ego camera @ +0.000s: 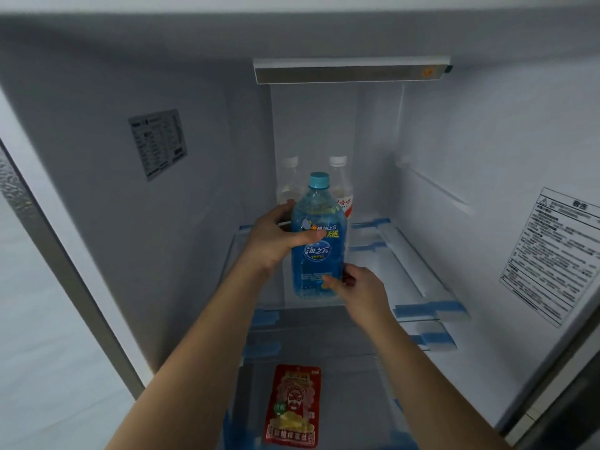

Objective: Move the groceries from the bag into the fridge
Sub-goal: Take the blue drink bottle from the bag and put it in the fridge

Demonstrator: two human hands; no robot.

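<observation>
- Red snack pouch (293,406) already sits a shelf below the blue bottle (318,241).
- Your left hand (276,241) and right hand (360,287) both grip it, upright over the glass shelf (406,254).
- Two pale bottles (341,183) stand right behind it; bag's out of view, so what's left is anyone's guess.

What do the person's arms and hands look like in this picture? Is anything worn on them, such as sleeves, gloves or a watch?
Both forearms are bare as far as the frame shows; no sleeve edge is in view. The left hand and the right hand wear no gloves. No watch, bracelet or ring shows on the wrists or fingers. The nails look short and unpainted.
</observation>
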